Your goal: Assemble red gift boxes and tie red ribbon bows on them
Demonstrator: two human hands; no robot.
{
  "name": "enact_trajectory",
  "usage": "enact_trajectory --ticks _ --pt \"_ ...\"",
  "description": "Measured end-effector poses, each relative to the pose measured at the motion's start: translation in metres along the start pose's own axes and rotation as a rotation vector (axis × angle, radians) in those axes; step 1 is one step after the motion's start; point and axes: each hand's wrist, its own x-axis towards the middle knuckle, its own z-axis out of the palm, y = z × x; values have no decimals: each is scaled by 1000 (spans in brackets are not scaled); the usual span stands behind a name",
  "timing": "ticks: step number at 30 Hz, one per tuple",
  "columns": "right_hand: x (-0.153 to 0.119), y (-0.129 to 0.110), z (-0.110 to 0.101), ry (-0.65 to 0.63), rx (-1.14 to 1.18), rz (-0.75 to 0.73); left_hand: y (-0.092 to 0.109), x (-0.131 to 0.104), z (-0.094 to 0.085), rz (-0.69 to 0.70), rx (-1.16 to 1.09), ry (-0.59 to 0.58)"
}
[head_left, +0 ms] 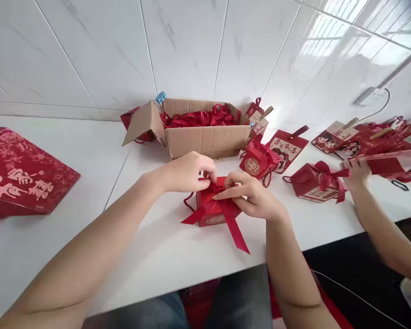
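A small red gift box [211,219] stands on the white table [157,269], with a red ribbon [235,230] knotted on its top and two ribbon ends hanging over the front. My left hand [191,172] is over the box's left top edge, its fingers closed on the ribbon at the knot. From the right, my right hand [248,192] pinches the ribbon beside the knot, index finger stretched across it. A dark red cord loop [189,202] sticks out at the box's left side.
Behind stands an open cardboard box [205,140] full of red ribbons. A large red box [23,176] lies far left. Ribboned boxes [260,160] [317,182] stand to the right, near another person's hand [358,173] holding a red package [390,164].
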Motion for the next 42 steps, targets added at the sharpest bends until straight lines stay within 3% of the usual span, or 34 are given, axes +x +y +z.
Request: enact_trajectory --ticks 10,16,20,30,42 --pt "-1 2 0 32 -1 -10 -7 4 3 -7 24 19" --pt "-4 -1 -2 85 42 187 -6 3 1 17 46 31" --pt "-5 0 -2 99 19 192 -6 3 2 10 45 29" --pt "-4 0 0 54 17 79 -6 4 3 9 35 34" --pt "-4 -5 -6 -131 0 78 -19 4 4 -29 52 47"
